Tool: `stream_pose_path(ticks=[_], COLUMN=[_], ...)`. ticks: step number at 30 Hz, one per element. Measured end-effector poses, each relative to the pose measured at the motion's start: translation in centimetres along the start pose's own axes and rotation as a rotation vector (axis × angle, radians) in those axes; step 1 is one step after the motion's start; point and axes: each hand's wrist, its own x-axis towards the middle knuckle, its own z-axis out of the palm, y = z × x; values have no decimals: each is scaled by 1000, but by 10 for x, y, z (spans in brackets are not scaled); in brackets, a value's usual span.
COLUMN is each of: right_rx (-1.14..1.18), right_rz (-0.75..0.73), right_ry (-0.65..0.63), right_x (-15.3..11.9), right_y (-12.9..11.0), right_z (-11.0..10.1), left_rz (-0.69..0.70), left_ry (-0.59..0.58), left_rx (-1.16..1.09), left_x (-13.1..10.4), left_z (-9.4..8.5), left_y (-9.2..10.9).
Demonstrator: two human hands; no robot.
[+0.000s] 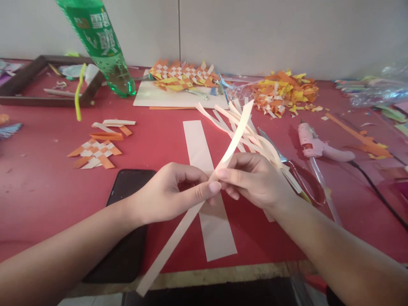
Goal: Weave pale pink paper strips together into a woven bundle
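Between both hands runs a long narrow cream paper strip (178,238), held slantwise with its lower end past the table's front edge. My left hand (178,191) pinches it near the middle, thumb on top. Close beside that, my right hand (251,178) grips the same strip between thumb and fingers, its upper end curving up and right. Beneath the hands a wider cream paper strip (219,238) lies flat on the red table. A pile of loose narrow strips (251,136) spreads behind my right hand, partly over red-handled scissors (306,182).
A black phone (127,250) lies under my left forearm. A woven orange-and-white paper fish (95,153) is at left. Behind stand a green bottle (105,51), a dark frame (41,101) and orange-yellow paper pieces (287,91). A pink glue gun (321,146) with cord lies right.
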Motion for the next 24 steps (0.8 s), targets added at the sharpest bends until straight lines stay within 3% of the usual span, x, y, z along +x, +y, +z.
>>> stream_pose_path(ticks=[3,9,24], right_rx=[-6,9,54], right_rz=[-3,47,45], right_ry=[-50,-14,-33], right_x=[-1,-1,0], right_y=[2,1,1], right_z=[1,0,1], left_rz=[8,-13,40], left_ry=[22,-12,-13], left_rx=[-25,-103,-47], left_x=[1,0,0], left_z=[2,2,-1], left_y=[-1,-4,-4])
